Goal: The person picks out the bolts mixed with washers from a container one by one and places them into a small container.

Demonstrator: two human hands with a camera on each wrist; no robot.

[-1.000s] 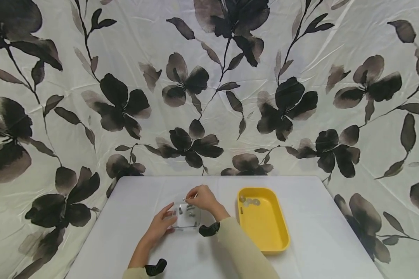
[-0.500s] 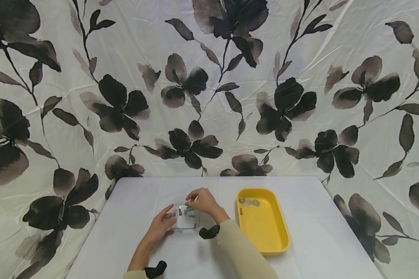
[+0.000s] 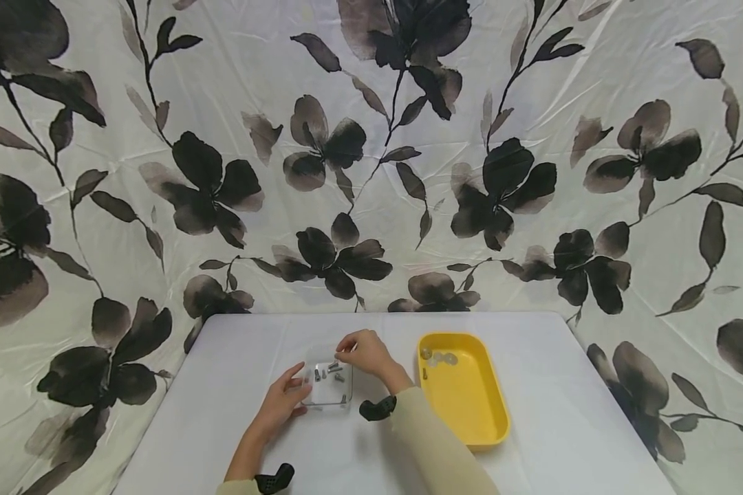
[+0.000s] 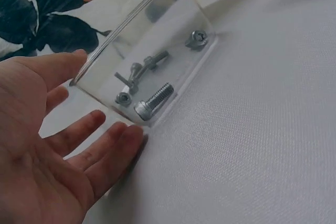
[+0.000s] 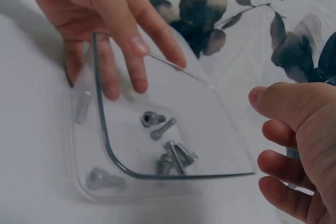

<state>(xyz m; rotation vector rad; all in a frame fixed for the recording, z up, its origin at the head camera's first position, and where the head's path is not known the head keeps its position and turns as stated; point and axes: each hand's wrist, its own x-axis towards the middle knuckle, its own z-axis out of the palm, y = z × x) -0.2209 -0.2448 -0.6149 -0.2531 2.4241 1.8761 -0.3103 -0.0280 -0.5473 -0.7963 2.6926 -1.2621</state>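
Note:
A clear plastic box stands on the white table with several silver socket-head screws lying loose inside. One larger screw lies near the box wall in the left wrist view. My left hand steadies the box at its left side, thumb at the rim and fingers spread along the outer wall. At the box's far right corner, my right hand hovers by the rim. Its fingers are loosely bent, with nothing between them and the thumb in the right wrist view.
Right of the box sits a yellow tray. In its far left part are several pale translucent discs and a small dark screw. A floral cloth hangs behind the table.
A small silver screw pinched in my right hand has been let go and is among the others in the box. The right hand has shifted slightly right; my left hand stays at the box.

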